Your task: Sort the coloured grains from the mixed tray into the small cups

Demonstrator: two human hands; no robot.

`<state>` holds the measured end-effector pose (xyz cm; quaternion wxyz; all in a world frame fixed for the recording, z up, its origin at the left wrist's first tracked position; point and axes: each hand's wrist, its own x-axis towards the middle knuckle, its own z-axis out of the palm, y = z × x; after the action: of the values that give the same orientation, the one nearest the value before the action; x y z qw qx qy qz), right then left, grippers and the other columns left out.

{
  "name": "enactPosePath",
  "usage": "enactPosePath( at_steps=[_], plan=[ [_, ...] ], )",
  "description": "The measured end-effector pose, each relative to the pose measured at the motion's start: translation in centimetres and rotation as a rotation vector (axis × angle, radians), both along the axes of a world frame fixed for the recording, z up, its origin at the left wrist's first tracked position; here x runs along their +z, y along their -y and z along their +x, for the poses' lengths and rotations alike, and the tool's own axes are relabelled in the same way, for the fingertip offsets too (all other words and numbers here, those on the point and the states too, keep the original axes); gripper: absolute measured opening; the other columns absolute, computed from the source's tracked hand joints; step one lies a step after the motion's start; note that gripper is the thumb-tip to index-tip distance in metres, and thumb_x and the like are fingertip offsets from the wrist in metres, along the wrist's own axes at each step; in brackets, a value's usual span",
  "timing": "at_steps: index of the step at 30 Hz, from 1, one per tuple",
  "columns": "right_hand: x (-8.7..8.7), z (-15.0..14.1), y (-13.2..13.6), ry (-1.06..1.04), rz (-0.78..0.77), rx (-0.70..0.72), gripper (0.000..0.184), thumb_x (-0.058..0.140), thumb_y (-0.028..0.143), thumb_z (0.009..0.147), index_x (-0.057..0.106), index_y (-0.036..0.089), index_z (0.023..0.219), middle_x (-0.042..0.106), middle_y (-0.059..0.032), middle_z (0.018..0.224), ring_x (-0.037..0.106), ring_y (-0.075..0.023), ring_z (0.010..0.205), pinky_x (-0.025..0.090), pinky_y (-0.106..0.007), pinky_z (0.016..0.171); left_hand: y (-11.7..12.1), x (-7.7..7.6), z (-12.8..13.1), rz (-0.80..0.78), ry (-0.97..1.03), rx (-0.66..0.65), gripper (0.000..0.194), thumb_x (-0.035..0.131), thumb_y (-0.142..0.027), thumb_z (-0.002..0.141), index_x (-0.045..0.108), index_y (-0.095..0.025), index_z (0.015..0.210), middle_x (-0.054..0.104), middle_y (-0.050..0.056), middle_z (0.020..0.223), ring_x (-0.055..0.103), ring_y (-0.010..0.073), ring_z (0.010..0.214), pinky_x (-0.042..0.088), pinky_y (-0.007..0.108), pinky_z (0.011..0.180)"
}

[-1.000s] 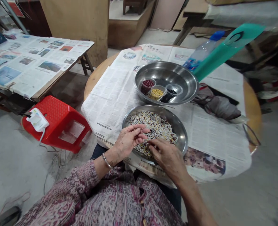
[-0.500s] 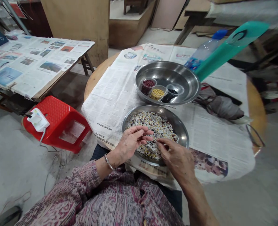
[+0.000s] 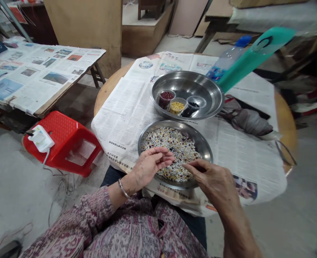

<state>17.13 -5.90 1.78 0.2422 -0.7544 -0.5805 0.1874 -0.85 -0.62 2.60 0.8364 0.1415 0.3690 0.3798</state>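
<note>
A steel bowl [image 3: 208, 150] in front of me holds a mix of white grains [image 3: 162, 138] with yellow, dark red and black beans among them. Over its near left part I hold my left hand [image 3: 150, 163], palm turned up and cupped, fingers loosely bent but apart; its hollow is partly hidden and I see nothing lying in it. My right hand [image 3: 210, 175] hovers at the bowl's near right side, thumb and forefinger pinched together. Whatever is between those fingertips is too small to make out.
Behind stands a wider steel basin [image 3: 206, 84] with clear cups of red beans [image 3: 167, 95], yellow beans [image 3: 177, 106] and black beans [image 3: 193, 105]. A bottle [image 3: 226, 59], a green holder [image 3: 257, 57] and a grey folded umbrella [image 3: 244, 118] lie beyond. A red stool [image 3: 61, 136] is left.
My right hand has moved a little to the right, away from my left hand, with its fingertips still pinched. My left hand stays cupped over the bowl. The whole view has shifted slightly.
</note>
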Motion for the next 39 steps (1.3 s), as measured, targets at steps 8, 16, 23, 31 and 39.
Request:
enactPosePath(
  at_steps=[8, 16, 23, 31, 39],
  plan=[
    [0.0, -0.7, -1.4, -0.154, 0.190, 0.060, 0.032, 0.055, 0.045, 0.086, 0.074, 0.021, 0.094, 0.074, -0.0067, 0.091, 0.067, -0.0208, 0.076, 0.049, -0.032, 0.071, -0.2, 0.2, 0.6, -0.113, 0.061, -0.109, 0.023, 0.049, -0.013, 0.094, 0.070, -0.006, 0.093, 0.071, 0.014, 0.091, 0.067, 0.0145, 0.083, 0.051, 0.029, 0.091],
    [-2.8, -0.4, -2.1, 0.286, 0.134, 0.203, 0.031, 0.043, 0.030, 0.090, 0.072, 0.019, 0.088, 0.073, -0.0097, 0.091, 0.066, -0.0241, 0.084, 0.046, -0.034, 0.073, 0.0, 0.2, -0.5, -0.086, 0.070, -0.024, 0.022, 0.048, -0.010, 0.094, 0.070, -0.005, 0.093, 0.070, 0.013, 0.092, 0.067, 0.0145, 0.086, 0.051, 0.028, 0.090],
    [-1.9, 0.5, -1.0, 0.186, 0.183, 0.085, 0.032, 0.046, 0.042, 0.090, 0.071, 0.022, 0.086, 0.073, -0.0071, 0.094, 0.065, -0.0227, 0.082, 0.044, -0.033, 0.069, 0.4, 0.1, -0.5, -0.083, 0.075, -0.039, 0.021, 0.049, -0.011, 0.093, 0.069, -0.006, 0.095, 0.070, 0.013, 0.094, 0.067, 0.0147, 0.086, 0.048, 0.033, 0.097],
    [0.7, -0.9, -0.9, -0.142, 0.220, 0.174, 0.032, 0.057, 0.050, 0.087, 0.071, 0.021, 0.083, 0.071, -0.0047, 0.083, 0.062, -0.0175, 0.070, 0.046, -0.031, 0.065, 0.5, 0.1, 0.0, -0.109, 0.066, -0.126, 0.020, 0.051, -0.016, 0.093, 0.069, -0.008, 0.098, 0.070, 0.015, 0.099, 0.068, 0.0168, 0.088, 0.046, 0.037, 0.101],
    [0.4, -1.4, -1.3, -0.273, 0.194, 0.031, 0.033, 0.058, 0.048, 0.086, 0.074, 0.021, 0.098, 0.073, -0.0059, 0.092, 0.062, -0.0159, 0.068, 0.049, -0.029, 0.062, 0.5, 1.0, -0.5, -0.161, 0.062, -0.121, 0.024, 0.046, -0.015, 0.095, 0.068, -0.007, 0.097, 0.071, 0.015, 0.098, 0.069, 0.0180, 0.088, 0.048, 0.036, 0.098]
  ],
)
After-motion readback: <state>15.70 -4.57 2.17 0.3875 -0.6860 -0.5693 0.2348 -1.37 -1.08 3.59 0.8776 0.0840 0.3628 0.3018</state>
